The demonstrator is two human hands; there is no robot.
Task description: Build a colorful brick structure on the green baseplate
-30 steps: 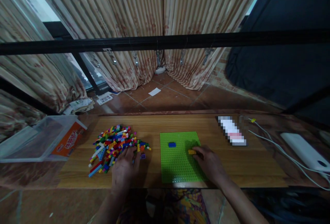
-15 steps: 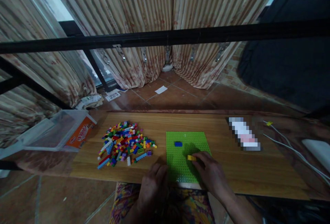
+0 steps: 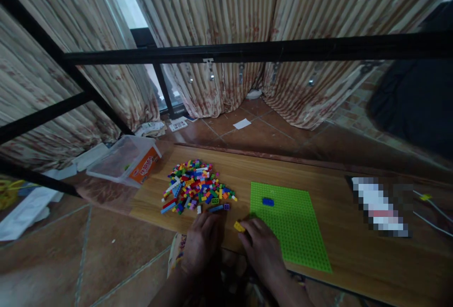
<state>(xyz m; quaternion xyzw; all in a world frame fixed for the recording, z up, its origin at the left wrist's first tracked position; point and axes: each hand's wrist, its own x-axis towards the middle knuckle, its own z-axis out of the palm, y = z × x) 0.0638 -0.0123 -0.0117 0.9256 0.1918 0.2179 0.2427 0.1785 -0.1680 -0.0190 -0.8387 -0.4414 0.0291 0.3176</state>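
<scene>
A green baseplate (image 3: 293,227) lies on the wooden table with a single blue brick (image 3: 268,201) stuck near its far left corner. My right hand (image 3: 260,245) pinches a small yellow brick (image 3: 239,226) just off the plate's left edge, above the table's front edge. My left hand (image 3: 200,243) rests at the front edge of the table, fingers loosely apart, just in front of a pile of mixed coloured bricks (image 3: 194,189); it holds nothing that I can see.
A clear plastic box with an orange label (image 3: 125,161) sits at the table's left end. A blurred white object (image 3: 378,205) and white cables (image 3: 432,208) lie at the right. A black metal frame bar (image 3: 247,52) crosses above the table.
My right hand lifted the yellow brick off the green plate and carried it left, past the plate's edge. My left hand drew back from the pile. The view swung to the left.
</scene>
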